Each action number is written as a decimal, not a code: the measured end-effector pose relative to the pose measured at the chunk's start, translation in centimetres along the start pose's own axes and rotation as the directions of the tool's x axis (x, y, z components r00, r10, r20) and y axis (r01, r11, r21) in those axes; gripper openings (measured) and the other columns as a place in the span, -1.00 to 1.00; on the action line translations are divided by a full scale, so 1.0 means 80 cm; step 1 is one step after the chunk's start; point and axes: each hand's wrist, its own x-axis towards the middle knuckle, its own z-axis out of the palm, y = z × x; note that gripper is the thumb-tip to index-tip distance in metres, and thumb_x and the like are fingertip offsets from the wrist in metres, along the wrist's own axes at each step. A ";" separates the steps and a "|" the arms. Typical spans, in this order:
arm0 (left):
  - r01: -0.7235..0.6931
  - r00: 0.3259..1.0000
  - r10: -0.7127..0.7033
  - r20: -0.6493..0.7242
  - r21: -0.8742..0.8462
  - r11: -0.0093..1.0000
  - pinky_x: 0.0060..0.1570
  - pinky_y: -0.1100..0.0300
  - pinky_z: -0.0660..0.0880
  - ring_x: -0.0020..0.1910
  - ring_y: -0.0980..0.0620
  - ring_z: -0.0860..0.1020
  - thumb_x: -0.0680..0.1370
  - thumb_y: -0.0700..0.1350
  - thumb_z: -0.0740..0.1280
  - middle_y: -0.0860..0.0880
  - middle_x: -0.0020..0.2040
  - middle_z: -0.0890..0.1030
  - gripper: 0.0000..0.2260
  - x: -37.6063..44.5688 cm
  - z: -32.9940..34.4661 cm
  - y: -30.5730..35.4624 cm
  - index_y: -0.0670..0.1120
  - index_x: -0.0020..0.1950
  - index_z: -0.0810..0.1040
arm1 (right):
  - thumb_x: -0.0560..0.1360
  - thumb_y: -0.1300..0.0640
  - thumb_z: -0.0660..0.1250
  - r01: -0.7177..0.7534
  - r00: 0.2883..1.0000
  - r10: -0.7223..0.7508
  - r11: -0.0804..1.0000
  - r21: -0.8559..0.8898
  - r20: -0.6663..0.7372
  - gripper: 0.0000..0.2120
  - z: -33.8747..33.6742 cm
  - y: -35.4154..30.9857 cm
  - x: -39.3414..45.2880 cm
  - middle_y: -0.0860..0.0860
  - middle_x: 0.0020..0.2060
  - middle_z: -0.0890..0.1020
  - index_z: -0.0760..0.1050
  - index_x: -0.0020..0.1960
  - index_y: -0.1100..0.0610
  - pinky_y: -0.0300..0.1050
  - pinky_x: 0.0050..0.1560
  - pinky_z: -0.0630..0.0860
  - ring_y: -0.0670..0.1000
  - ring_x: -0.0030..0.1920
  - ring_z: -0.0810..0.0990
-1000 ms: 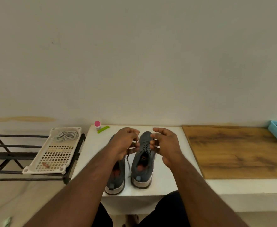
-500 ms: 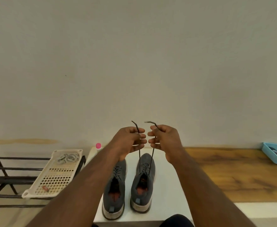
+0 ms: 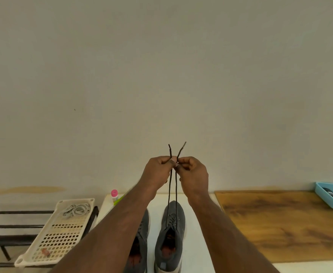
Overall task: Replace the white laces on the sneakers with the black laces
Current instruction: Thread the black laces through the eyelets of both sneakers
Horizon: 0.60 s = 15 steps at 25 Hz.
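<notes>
Both hands hold the black lace ends up above the right sneaker.

Left of the right sneaker [image 3: 170,237] sits a cream tray [image 3: 43,251] with white laces [image 3: 77,210]; the left sneaker [image 3: 140,243] is just beside it on the desk [image 3: 197,243]. Above it, left hand [image 3: 157,174] and right hand [image 3: 194,177] each pinch one strand of the black lace [image 3: 172,190]. Far right lies a blue tray [image 3: 327,201].

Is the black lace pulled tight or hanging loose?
Tight: both hands pinch the black lace, two straight strands rising from the right sneaker.
</notes>
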 end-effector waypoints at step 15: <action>0.035 0.999 -0.034 0.017 -0.102 0.994 -0.07 0.15 0.49 -0.03 0.08 0.54 0.64 0.01 0.27 0.10 -0.01 0.65 -0.81 0.011 0.019 0.006 0.07 0.08 0.68 | 0.54 0.21 0.42 0.055 0.996 -0.061 0.994 0.096 0.063 -0.80 -0.020 -0.002 0.010 -0.11 -0.18 0.72 0.66 -0.07 -0.11 -0.04 -0.07 0.68 -0.05 -0.10 0.70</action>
